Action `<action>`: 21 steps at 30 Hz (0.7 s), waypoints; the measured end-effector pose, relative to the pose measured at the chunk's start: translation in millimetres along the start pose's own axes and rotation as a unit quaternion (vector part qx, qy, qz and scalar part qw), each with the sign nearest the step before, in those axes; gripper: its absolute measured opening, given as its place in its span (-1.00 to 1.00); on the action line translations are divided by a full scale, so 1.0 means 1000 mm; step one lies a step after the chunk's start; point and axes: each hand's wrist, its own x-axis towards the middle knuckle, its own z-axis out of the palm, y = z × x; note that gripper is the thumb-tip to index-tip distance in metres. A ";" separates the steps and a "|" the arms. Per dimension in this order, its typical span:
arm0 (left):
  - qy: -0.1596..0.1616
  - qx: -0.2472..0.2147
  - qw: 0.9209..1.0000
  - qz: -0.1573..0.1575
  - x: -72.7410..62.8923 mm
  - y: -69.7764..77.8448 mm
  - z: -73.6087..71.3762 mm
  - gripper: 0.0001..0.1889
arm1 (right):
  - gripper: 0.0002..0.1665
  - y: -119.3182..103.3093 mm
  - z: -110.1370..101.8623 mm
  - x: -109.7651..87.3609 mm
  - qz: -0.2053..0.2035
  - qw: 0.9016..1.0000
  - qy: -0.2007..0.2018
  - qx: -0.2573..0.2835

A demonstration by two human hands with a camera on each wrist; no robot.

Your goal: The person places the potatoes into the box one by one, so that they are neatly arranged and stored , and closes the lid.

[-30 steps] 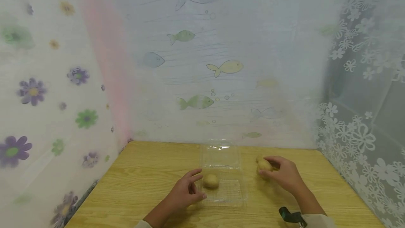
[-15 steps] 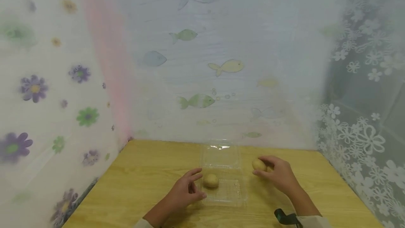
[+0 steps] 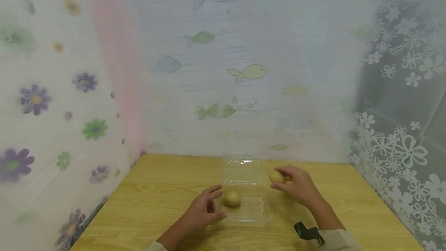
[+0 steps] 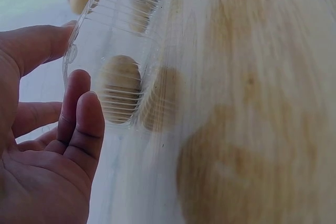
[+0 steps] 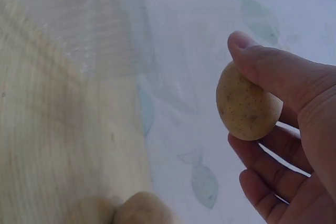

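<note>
R hand (image 3: 299,186) w/ fingers pinching 1st potato (image 5: 247,106), just R of 1 clear box (image 3: 253,209); 2nd potato (image 3: 232,199) in box, L side; 3rd potato (image 5: 144,211) on worktop (image 3: 156,189) near R hand. L hand (image 3: 201,211), fingers relaxed, at box's L edge.

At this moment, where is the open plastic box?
In the head view, the box lies on the wooden table between the left hand and the right hand, one potato in its left side.
</note>
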 end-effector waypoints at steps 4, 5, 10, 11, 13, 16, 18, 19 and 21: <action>0.003 0.002 1.000 0.000 -0.002 0.004 0.002 -0.17 | -0.29 -0.007 -0.006 0.003 -0.007 1.000 -0.008 -0.012; 0.004 0.005 1.000 0.001 -0.003 0.004 0.003 -0.17 | -0.29 -0.008 -0.007 0.003 -0.006 1.000 -0.011 -0.013; 0.004 0.011 1.000 0.004 -0.004 0.003 0.005 -0.18 | -0.30 -0.016 -0.010 0.005 0.009 1.000 -0.013 -0.014; 0.004 0.010 1.000 0.004 -0.004 0.003 0.005 -0.18 | -0.30 -0.018 -0.010 0.005 0.011 1.000 -0.012 -0.012; 0.005 0.009 1.000 0.003 -0.004 0.002 0.005 -0.18 | -0.29 -0.021 -0.010 0.005 0.012 1.000 -0.011 -0.005; 0.006 0.009 1.000 0.001 -0.004 0.003 0.005 -0.18 | -0.32 -0.025 -0.008 0.005 0.013 1.000 -0.012 0.007; 0.006 0.010 1.000 0.002 -0.004 0.003 0.005 -0.18 | -0.34 -0.027 -0.006 0.005 0.011 1.000 -0.012 0.015; 0.006 0.010 1.000 0.002 -0.004 0.003 0.005 -0.18 | -0.35 -0.027 -0.004 0.005 0.010 1.000 -0.012 0.021; 0.006 0.006 1.000 0.003 -0.003 0.003 0.005 -0.18 | -0.37 -0.029 -0.001 0.005 0.003 0.999 -0.015 0.029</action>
